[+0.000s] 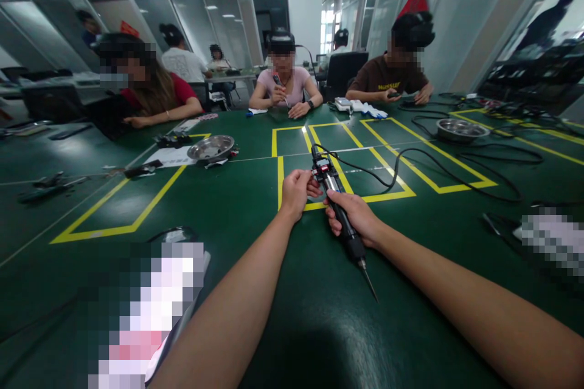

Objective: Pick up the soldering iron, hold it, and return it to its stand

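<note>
My right hand (358, 216) is wrapped around the middle of a black electric screwdriver (351, 242), its thumb lying along the body. The screwdriver slants over the green table, with its thin bit (370, 282) pointing toward me and its far end away from me. A black cable (396, 173) runs from that far end to the right. My left hand (295, 193) is closed beside the screwdriver's far end, thumb and fingers pressed together. What lies between those fingers is too small to make out. A small red light shows on the screwdriver near them.
Yellow tape outlines mark the green table (246, 213). One metal bowl (212, 149) stands left, beside small black parts; another metal bowl (462, 129) sits right among cables. White gloves (374, 110) lie at the far side. Three people sit across, one holding a tool.
</note>
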{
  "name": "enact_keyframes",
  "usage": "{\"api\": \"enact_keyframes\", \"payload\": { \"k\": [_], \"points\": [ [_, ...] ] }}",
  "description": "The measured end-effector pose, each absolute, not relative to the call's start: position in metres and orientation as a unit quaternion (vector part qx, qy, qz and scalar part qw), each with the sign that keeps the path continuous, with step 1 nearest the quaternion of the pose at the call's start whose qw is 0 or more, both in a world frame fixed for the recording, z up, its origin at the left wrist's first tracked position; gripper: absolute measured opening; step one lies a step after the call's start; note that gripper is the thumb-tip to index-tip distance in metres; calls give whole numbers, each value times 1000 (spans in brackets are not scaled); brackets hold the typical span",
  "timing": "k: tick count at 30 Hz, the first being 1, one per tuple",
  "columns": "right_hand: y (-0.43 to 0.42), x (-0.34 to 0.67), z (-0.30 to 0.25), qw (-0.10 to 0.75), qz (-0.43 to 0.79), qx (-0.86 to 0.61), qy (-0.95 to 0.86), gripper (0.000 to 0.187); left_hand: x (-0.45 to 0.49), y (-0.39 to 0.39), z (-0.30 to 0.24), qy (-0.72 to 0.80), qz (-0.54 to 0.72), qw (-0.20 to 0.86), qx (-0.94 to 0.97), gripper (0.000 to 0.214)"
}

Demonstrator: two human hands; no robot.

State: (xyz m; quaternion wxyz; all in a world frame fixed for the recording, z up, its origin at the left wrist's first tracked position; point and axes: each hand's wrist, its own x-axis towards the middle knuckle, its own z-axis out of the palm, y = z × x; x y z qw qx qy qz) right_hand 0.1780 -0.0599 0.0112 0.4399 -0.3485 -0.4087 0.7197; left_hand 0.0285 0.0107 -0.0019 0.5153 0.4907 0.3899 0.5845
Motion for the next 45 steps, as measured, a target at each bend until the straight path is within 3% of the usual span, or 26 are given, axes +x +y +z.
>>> {"api": "enact_keyframes", "payload": {
  "k": [28, 45],
  "points": [
    [-60, 179, 10, 417, 722, -348, -429, 33, 23, 13, -6, 355, 547, 569, 501, 38],
    [-62, 179, 13, 394, 723, -356, -442, 32, 26, 10, -4, 405, 566, 499, 516, 34]
  ]
}}
